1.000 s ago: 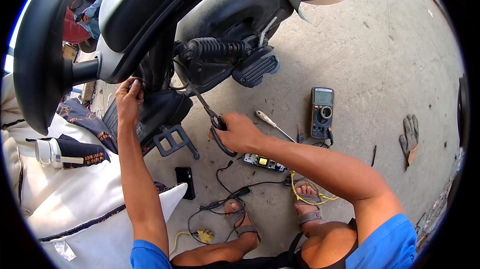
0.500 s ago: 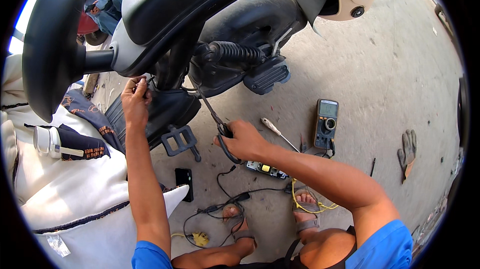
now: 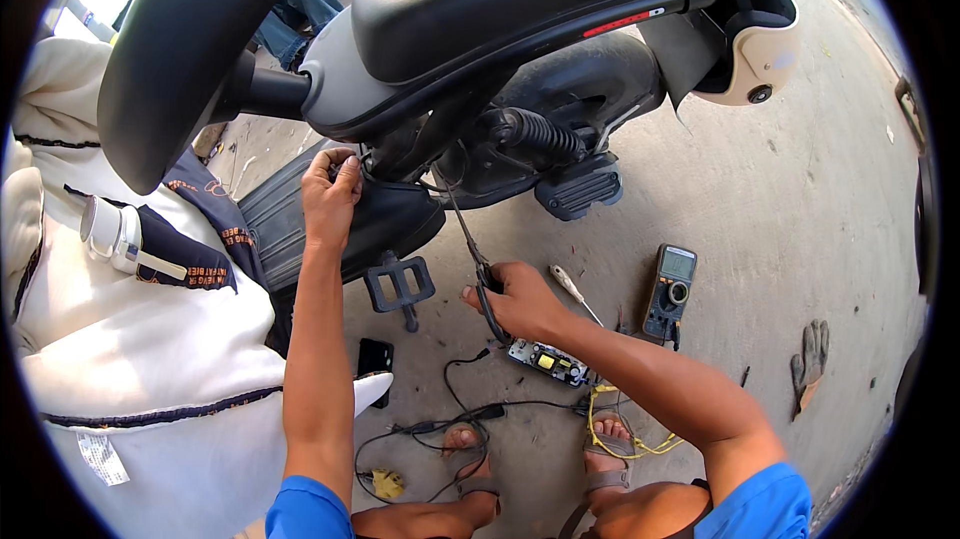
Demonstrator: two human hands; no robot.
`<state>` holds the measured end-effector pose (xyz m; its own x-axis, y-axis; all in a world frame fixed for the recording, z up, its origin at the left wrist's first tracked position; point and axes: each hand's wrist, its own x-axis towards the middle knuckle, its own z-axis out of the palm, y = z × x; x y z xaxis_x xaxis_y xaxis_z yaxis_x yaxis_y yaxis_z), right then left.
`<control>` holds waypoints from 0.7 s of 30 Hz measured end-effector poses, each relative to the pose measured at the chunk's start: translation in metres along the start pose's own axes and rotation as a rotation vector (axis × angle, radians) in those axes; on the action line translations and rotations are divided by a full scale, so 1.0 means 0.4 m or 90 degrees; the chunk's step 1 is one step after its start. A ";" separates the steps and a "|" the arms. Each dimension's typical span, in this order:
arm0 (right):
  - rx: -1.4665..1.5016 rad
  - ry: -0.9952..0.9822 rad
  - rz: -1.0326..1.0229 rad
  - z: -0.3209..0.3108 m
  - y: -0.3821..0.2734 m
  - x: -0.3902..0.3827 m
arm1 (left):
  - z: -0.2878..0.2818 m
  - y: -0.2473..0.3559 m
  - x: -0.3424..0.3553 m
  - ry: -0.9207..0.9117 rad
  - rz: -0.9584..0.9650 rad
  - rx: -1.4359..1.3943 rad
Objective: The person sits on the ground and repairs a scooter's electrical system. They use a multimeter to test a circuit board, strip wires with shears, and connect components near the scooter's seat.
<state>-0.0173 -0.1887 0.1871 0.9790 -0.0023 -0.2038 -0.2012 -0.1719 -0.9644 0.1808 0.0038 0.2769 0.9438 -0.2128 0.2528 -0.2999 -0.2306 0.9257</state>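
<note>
Long-nosed tool (image 3: 482, 271) was held at a slant beside the pedal (image 3: 400, 285), its handles clasped in the right hand (image 3: 520, 301). The left hand (image 3: 332, 201) was raised to the two-wheeler (image 3: 530, 9), fingers curled; whether anything was pinched could not be told. Screwdriver (image 3: 568, 283), circuit board (image 3: 547, 363), multimeter (image 3: 669, 293) were seen on the ground.

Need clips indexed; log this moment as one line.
left hand: at bike, grip unclear; right hand: holds scissors-like tool; multimeter: on ground; glove: on ground
</note>
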 end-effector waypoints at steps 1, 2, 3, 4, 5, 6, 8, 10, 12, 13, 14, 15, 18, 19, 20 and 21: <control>-0.003 -0.001 -0.005 0.001 -0.002 0.002 | -0.003 -0.001 -0.005 -0.002 0.003 -0.001; -0.019 -0.006 -0.012 0.000 -0.006 0.004 | -0.005 -0.002 -0.011 -0.004 0.005 -0.002; -0.037 -0.010 -0.017 -0.002 -0.012 0.004 | -0.006 -0.003 -0.016 -0.007 0.006 -0.004; -0.053 -0.013 -0.022 0.000 -0.018 0.006 | -0.009 -0.004 -0.017 -0.003 0.004 -0.003; -0.044 -0.010 -0.021 0.005 -0.023 0.010 | -0.013 -0.004 -0.018 0.000 0.002 -0.001; -0.036 -0.007 -0.019 0.009 -0.029 0.013 | -0.013 -0.002 -0.020 0.003 -0.001 0.000; -0.020 -0.004 -0.020 0.018 -0.037 0.020 | -0.009 0.004 -0.025 0.013 -0.018 -0.026; -0.001 -0.006 -0.024 0.029 -0.044 0.032 | -0.013 0.010 -0.029 0.022 -0.051 -0.075; -0.004 -0.010 -0.021 0.033 -0.060 0.039 | -0.012 0.011 -0.034 0.023 -0.064 -0.076; -0.006 -0.012 -0.019 0.033 -0.069 0.041 | -0.009 0.015 -0.036 0.023 -0.078 -0.084; -0.003 -0.027 -0.007 0.033 -0.075 0.045 | -0.009 0.016 -0.039 0.023 -0.092 -0.091; 0.000 -0.042 0.004 0.031 -0.081 0.048 | -0.009 0.015 -0.040 0.027 -0.109 -0.106; 0.007 -0.076 0.039 0.032 -0.093 0.057 | -0.014 0.009 -0.049 0.022 -0.116 -0.113; 0.009 -0.086 0.051 0.033 -0.093 0.061 | -0.014 0.013 -0.053 0.018 -0.122 -0.110; 0.019 -0.072 0.030 0.038 -0.084 0.066 | -0.011 0.009 -0.054 0.018 -0.116 -0.110; 0.032 -0.058 0.007 0.047 -0.080 0.069 | -0.013 0.012 -0.055 0.018 -0.108 -0.107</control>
<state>0.0155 -0.1648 0.2092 0.9702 0.0866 -0.2262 -0.2150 -0.1226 -0.9689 0.1591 0.0122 0.2773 0.9829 -0.1568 0.0961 -0.1125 -0.0994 0.9887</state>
